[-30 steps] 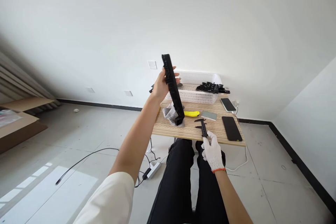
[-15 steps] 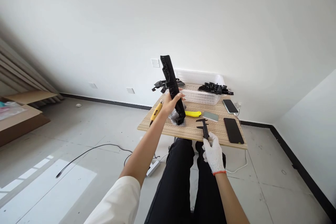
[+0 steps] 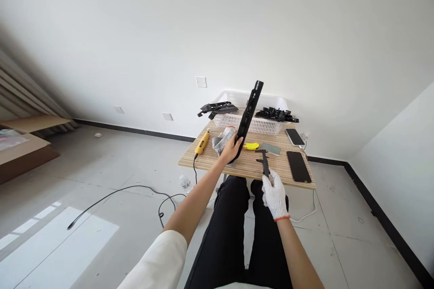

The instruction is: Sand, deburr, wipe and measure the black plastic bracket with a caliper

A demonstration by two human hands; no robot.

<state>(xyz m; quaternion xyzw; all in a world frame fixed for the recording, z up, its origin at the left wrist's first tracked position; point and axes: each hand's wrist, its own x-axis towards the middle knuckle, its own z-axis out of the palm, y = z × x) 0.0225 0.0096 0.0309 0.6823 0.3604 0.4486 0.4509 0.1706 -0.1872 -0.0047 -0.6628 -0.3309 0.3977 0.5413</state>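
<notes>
At the far left, one curtain (image 3: 25,92) hangs beside one open cardboard box (image 3: 25,150) with plastic wrapping (image 3: 10,139) in it. One black cable (image 3: 135,186) curves over the floor, and one clear bottle (image 3: 185,182) stands near the left side of the one wooden surface (image 3: 190,158). Three wall plates (image 3: 201,82) show left of the basket.

On the surface's left part lies one yellow corded tool (image 3: 202,143). Behind it, at least two dark, curved parts (image 3: 222,108) rest over the left end of one white basket (image 3: 264,126); they overlap, so the exact count cannot be told. Next comes a bunched grey cloth (image 3: 220,143), partly hidden by the bare left hand (image 3: 231,149), which is wrapped around the lower part of one long black part (image 3: 249,113). That part is tilted, its top leaning right, and blocks some of the basket and one yellow cutter (image 3: 252,146).

Further right, the gloved right hand (image 3: 275,196) grips one dark caliper (image 3: 265,165), whose upper end stands just before one grey card (image 3: 271,148). A heap of black pieces (image 3: 276,114), too tangled to count, fills the basket's right end. Two phones (image 3: 299,167) lie at the right edge, the farther joined to a white lead.
</notes>
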